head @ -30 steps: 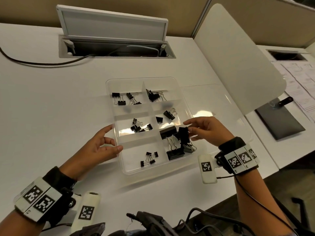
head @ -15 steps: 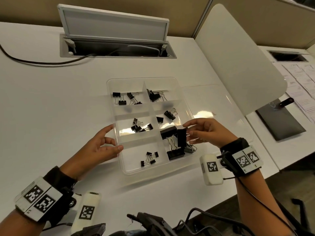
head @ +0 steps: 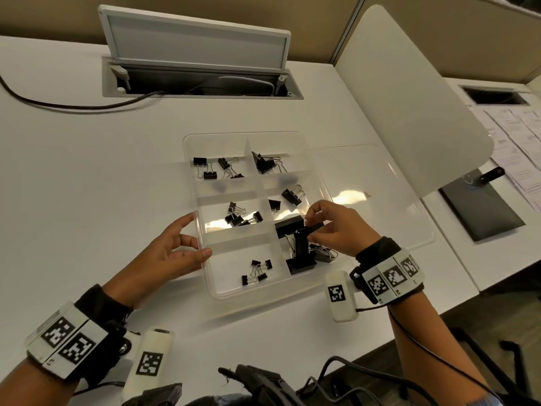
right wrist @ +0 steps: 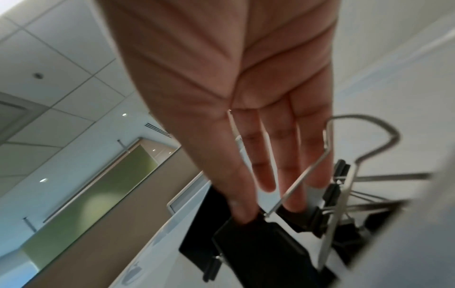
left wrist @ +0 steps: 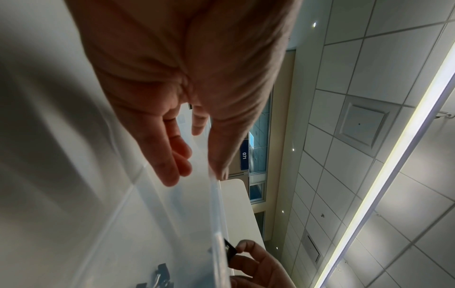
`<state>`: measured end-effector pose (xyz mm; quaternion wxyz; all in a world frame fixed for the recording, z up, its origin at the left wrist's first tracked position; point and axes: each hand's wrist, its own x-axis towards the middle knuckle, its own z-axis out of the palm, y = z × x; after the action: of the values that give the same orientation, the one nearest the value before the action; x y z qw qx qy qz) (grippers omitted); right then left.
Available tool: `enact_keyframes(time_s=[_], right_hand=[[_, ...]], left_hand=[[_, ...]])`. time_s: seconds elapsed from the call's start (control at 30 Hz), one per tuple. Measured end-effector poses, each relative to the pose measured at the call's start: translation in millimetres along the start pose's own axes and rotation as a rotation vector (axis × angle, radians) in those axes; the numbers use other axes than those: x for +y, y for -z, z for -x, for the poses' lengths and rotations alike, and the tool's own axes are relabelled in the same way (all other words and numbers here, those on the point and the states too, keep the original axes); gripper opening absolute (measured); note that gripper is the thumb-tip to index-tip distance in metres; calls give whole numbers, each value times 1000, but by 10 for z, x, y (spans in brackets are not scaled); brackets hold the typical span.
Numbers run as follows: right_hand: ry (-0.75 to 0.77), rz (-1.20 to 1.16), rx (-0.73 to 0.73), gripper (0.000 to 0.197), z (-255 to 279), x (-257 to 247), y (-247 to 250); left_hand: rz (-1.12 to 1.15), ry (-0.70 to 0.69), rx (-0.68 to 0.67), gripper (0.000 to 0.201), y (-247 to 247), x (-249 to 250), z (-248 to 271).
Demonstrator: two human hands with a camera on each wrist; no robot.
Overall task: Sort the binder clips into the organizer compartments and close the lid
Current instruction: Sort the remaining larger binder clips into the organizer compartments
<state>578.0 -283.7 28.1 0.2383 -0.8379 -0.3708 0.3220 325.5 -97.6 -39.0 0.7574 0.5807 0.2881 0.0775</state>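
**Large clip going into near-right compartment**

Right hand [head: 336,227] pinches a large binder clip [head: 303,244], long axis upright, directly over the near-right compartment of the organizer [head: 231,291]. Left hand [head: 172,253], fingers relaxed, steadies the left wall. Lid [head: 380,206] lies open to the right, nearer the right hand.

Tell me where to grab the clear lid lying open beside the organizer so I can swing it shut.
Take the lid by its free right edge, farthest from the organizer, coming from the right and reaching under the rim. It lies flat and seems joined along the organizer side, so that edge likely swings easiest. The right hand first has to release its large binder clip.
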Motion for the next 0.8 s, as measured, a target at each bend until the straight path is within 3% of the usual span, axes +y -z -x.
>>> enact_keyframes(time_s=[0.13, 0.3, 0.43, 0.57, 0.67, 0.8], right_hand=[[32, -15, -15, 48, -14, -47, -62], [116, 25, 13, 43, -18, -52, -215], [193, -46, 26, 41, 51, -121, -81], [299, -141, 55, 41, 147, -349, 90], [392, -247, -34, 43, 192, -607, 74], [466, -349, -225, 46, 140, -868, -204]], left_hand=[[-7, -1, -1, 115, 8, -3, 5], [-57, -5, -6, 116, 5, 39, 24], [-312, -46, 115, 88, -51, 117, 57], [-434, -228, 244, 71, -102, 262, 111], [-263, -305, 112, 54, -182, 439, 142], [-149, -319, -140, 56, -322, 585, 178]])
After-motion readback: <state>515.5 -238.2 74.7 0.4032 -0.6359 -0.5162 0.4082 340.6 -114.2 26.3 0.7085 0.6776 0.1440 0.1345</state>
